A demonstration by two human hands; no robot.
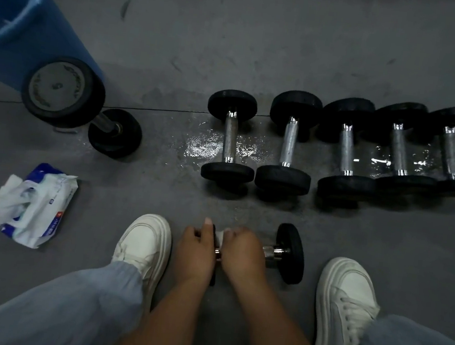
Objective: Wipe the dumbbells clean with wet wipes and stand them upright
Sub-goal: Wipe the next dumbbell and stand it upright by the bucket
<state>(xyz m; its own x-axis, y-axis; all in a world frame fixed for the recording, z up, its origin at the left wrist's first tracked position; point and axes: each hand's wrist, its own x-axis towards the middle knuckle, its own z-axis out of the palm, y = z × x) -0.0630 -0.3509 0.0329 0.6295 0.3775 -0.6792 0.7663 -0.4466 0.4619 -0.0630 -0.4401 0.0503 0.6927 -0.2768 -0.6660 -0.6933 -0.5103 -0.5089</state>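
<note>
Between your two white shoes [143, 243], the near dumbbell [290, 254] lies on its side on the grey floor [292, 38], handle running left to right. Your hands are close together, both clamped on this dumbbell. Your left hand [197, 249] grips the left end plate, fingers curled over it, thumb raised. Your right hand [242, 255] is wrapped round the chrome handle, with a white wet wipe [220, 235] showing at its fingertips, between the two hands. The right end plate and a short length of handle remain exposed.

Beyond the hands, a row of five dumbbells [288, 142] lies flat, handles pointing away from you, plates just beside or touching one another. A wet patch [203, 147] glistens on the floor around their handles.

To your far left, one upright dumbbell [62, 91] stands on end just beside a blue bin [12, 6]. An opened wipes pack [46, 208] lies near your left shoe, loose wipes spilling out of it.
</note>
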